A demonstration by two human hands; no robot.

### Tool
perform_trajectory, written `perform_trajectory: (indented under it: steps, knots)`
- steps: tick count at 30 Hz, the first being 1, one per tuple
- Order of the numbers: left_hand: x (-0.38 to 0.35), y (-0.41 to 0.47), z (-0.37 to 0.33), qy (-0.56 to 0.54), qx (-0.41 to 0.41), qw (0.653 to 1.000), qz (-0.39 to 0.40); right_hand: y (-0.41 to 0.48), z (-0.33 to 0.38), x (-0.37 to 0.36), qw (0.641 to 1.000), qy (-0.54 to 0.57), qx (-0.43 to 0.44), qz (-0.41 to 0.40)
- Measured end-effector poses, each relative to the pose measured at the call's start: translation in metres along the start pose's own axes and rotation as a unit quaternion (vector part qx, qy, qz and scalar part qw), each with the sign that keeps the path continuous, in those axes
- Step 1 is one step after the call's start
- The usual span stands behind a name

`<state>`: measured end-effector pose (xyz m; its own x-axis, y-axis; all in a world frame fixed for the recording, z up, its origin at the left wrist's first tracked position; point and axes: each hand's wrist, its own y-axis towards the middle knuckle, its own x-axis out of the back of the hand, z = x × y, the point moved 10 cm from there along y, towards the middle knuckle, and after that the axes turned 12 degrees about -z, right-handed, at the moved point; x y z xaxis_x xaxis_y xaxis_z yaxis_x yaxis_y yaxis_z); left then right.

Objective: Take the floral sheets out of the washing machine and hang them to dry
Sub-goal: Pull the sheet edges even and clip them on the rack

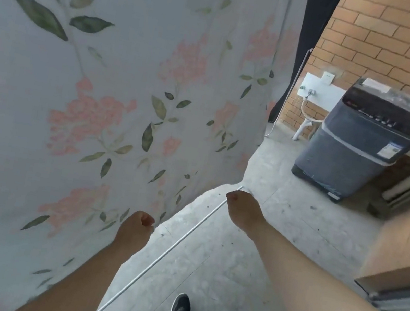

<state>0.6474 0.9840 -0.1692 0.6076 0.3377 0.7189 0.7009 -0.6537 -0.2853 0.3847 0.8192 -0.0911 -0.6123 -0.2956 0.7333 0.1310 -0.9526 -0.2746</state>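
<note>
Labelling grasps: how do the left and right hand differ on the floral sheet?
Left hand sits lower and nearer the camera, a fist on the bottom edge of the floral sheet; right hand is further out, at the sheet's corner. Left hand overlaps the fabric; right hand is over the concrete floor. Both are curled, apparently gripping the hem.

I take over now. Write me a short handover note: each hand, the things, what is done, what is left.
Left hand: grips the floral sheet at its lower edge.
Right hand: pinches the same edge at the corner.
Washing machine: far right by the brick wall, lid down.
Done: sheet out and hanging.
To do: probably pull the hem smooth, then let go.
</note>
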Motion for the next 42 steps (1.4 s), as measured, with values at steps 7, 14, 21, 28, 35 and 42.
perform_trajectory:
  steps: [7, 14, 21, 28, 35, 42]
  knots:
    - [-0.104, 0.060, -0.176, -0.038, -0.076, 0.991, 0.098, 0.101, -0.045, 0.107, 0.990, 0.090, -0.067, -0.085]
    - [-0.234, 0.104, -0.357, -0.021, -0.174, 0.975, 0.138, 0.215, -0.127, 0.206, 0.957, 0.221, -0.132, -0.136]
    - [-0.360, 0.155, -0.470, -0.023, -0.068, 0.992, 0.101, 0.368, -0.214, 0.303, 0.946, 0.253, -0.163, -0.120]
    - [-0.429, 0.198, -0.592, -0.070, -0.019, 0.992, 0.107, 0.508, -0.214, 0.377, 0.961, 0.230, -0.131, -0.082]
    - [-0.489, 0.307, -0.686, -0.059, -0.015, 0.992, 0.106, 0.670, -0.187, 0.398, 0.976, 0.181, -0.105, -0.067]
    - [-0.526, 0.445, -0.729, 0.021, 0.078, 0.989, 0.126, 0.828, -0.130, 0.407, 0.990, 0.113, -0.076, -0.029]
